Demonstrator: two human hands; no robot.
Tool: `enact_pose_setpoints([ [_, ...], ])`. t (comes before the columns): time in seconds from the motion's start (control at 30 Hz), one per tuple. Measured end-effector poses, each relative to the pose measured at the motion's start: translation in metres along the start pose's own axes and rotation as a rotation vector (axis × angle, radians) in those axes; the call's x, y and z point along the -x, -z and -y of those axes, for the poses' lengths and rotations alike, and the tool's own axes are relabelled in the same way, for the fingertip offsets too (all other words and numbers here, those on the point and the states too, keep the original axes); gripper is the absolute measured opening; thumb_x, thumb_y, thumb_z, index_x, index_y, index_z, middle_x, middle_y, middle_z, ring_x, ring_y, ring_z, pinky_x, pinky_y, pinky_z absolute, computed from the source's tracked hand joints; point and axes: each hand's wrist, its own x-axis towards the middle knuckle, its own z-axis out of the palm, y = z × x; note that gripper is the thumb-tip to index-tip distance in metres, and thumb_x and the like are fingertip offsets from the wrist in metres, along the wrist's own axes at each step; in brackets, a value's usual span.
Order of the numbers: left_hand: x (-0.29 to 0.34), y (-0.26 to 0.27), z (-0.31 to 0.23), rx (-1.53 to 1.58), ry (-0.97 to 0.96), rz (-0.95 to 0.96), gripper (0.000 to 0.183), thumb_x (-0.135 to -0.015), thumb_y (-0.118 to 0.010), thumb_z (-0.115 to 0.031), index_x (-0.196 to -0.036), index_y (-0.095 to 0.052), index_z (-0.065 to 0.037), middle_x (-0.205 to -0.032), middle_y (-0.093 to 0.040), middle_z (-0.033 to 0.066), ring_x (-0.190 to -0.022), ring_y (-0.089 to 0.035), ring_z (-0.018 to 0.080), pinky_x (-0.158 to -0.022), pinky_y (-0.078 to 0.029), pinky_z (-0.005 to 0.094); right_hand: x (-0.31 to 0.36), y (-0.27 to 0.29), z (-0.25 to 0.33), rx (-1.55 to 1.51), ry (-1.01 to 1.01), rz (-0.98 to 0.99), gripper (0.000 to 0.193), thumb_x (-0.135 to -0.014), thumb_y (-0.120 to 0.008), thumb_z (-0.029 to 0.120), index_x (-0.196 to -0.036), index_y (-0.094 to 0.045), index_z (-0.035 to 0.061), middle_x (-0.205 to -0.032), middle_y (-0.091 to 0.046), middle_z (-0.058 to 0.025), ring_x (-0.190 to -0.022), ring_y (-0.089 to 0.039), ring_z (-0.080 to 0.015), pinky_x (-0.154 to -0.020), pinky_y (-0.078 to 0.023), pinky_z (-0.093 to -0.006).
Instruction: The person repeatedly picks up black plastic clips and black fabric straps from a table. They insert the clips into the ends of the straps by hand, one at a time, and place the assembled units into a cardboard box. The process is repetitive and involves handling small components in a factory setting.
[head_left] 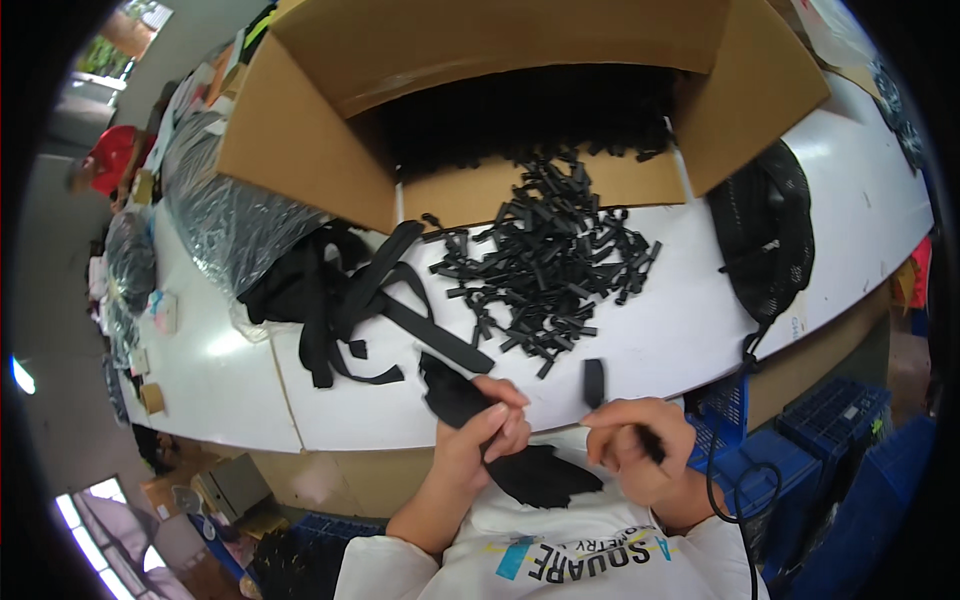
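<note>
From where I stand, I see the left hand [488, 428] closed on a black cloth [545, 477], with the thumb against the fingers. The cloth shows on both sides of this grip: one part goes above toward the table, the other hangs below, before the shirt. The right hand [628, 455] is near, its fingers curled; a dark piece [650, 442] shows at them, but from the blur I cannot tell if they press it. A short black strip [594, 382] is just above these fingers. Farther, on the white table [680, 350], black straps [436, 338] lie on the left, beside a heap of small black pieces [545, 260]. The heap spreads before an open cardboard box [300, 130]; a black mesh bag [768, 235] is to its right.
</note>
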Motion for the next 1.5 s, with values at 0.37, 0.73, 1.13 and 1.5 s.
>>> enact_pose_setpoints([
  [0.37, -0.003, 0.000, 0.003, -0.244, 0.244, -0.037, 0.011, -0.081, -0.060, -0.006, -0.089, -0.056, 0.001, -0.066, -0.055, 0.0042, -0.045, -0.041, 0.0054, -0.045, -0.033, 0.0206, -0.034, -0.015, -0.001, 0.648, 0.246, 0.007, 0.028, -0.068, -0.073, 0.007, -0.094, -0.062, 0.0022, -0.057, -0.053, -0.0050, -0.043, -0.050, -0.0124, -0.043, -0.037, -0.0231],
  [0.73, 0.005, -0.013, 0.003, -0.459, 0.289, 0.047, 0.014, -0.079, -0.059, -0.007, -0.092, -0.062, 0.000, -0.073, -0.061, 0.0041, -0.061, -0.052, 0.0068, -0.057, -0.042, 0.0218, -0.052, -0.001, -0.009, 0.169, -0.088, 0.138, 0.012, -0.086, -0.054, 0.004, -0.079, -0.059, -0.0034, -0.058, -0.058, -0.0063, -0.047, -0.055, -0.0100, -0.045, -0.040, -0.0226],
  [1.13, 0.022, 0.019, -0.007, -0.354, 0.028, 0.173, 0.019, -0.084, -0.056, -0.001, -0.101, -0.060, 0.008, -0.081, -0.063, 0.0171, -0.063, -0.061, 0.0204, -0.060, -0.050, 0.0289, -0.012, 0.004, 0.001, 0.176, 0.220, -0.155, 0.018, -0.088, -0.050, 0.006, -0.074, -0.059, -0.0032, -0.060, -0.060, -0.0103, -0.044, -0.055, -0.0128, -0.042, -0.042, -0.0228],
  [1.5, 0.042, 0.001, -0.056, -1.033, -0.476, 0.468, 0.023, -0.079, -0.059, -0.013, -0.094, -0.064, 0.004, -0.061, -0.056, 0.0069, -0.054, -0.056, 0.0193, -0.047, -0.043, 0.0286, -0.013, 0.001, 0.003, 0.241, 0.280, 0.665, 0.013, -0.077, -0.062, 0.007, -0.085, -0.059, -0.0035, -0.070, -0.055, -0.0094, -0.051, -0.053, -0.0233, -0.044, -0.039, -0.0309],
])
